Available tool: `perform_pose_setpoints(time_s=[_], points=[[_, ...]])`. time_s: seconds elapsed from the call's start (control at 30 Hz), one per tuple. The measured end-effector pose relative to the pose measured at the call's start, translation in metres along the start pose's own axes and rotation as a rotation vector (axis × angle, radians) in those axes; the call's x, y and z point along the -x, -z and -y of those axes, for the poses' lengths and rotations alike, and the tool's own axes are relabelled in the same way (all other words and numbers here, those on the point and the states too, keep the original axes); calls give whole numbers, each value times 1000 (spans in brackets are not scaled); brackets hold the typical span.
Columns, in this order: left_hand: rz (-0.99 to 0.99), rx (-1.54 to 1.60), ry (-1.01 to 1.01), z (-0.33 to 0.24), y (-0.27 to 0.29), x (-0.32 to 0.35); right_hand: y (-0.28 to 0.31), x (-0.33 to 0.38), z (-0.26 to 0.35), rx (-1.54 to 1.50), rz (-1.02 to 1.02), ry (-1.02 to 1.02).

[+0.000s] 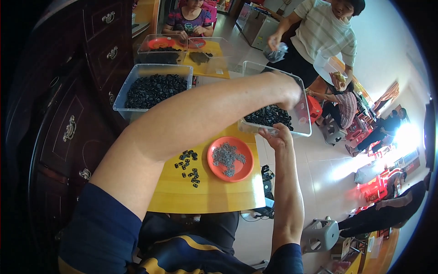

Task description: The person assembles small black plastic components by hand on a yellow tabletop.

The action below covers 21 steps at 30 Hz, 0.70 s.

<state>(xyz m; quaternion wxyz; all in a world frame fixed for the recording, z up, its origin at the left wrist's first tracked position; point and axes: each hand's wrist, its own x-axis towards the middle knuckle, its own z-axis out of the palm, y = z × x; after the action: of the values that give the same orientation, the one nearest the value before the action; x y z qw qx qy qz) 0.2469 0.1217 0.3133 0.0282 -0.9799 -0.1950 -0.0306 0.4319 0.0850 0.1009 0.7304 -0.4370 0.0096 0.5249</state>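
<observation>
Clear plastic bin (pixel 296 133) w/ black parts (pixel 269 116) sits right of ctr, upper half of frame, at the far R corner of the yellow table (pixel 219 198). Its open top faces up toward the cam; near rim runs L–R, dipping a bit to the R, & side walls run away toward top of frame. Long axis of bin: can't tell, arm covers much of it. Parts lie heaped toward the near L, no common direction; R end of bin floor is mostly bare. L hand (pixel 287 91) reaches across from lower L, forearm slanting up to the R, hand bent down over the bin's R part; its fingers are hidden, so can't tell if spread or pinching. R hand (pixel 280 137) is at the near wall, palm up, fingers loosely apart & pointing up-L, seemingly touching the wall. Second clear bin (pixel 119 102), upper L, is well filled w/ similar black parts. Ctr of frame: round orange-red plate (pixel 242 175) w/ a pile of small grey pcs (pixel 226 155); just L of it, loose black pcs (pixel 186 163) scattered in a rough vertical band, axes mixed. Top of frame: seated person (pixel 191 18) behind more bins; standing person (pixel 326 32) upper R w/ plastic bag (pixel 276 53).
</observation>
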Motion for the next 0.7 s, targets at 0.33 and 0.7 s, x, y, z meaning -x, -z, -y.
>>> perform_pose_setpoints(time_s=[0.33,0.7], points=[[185,290,273,69,-70,-37,40,4,24,-1,-53,12],[-12,693,448,81,-140,22,48,8,35,88,-89,46]])
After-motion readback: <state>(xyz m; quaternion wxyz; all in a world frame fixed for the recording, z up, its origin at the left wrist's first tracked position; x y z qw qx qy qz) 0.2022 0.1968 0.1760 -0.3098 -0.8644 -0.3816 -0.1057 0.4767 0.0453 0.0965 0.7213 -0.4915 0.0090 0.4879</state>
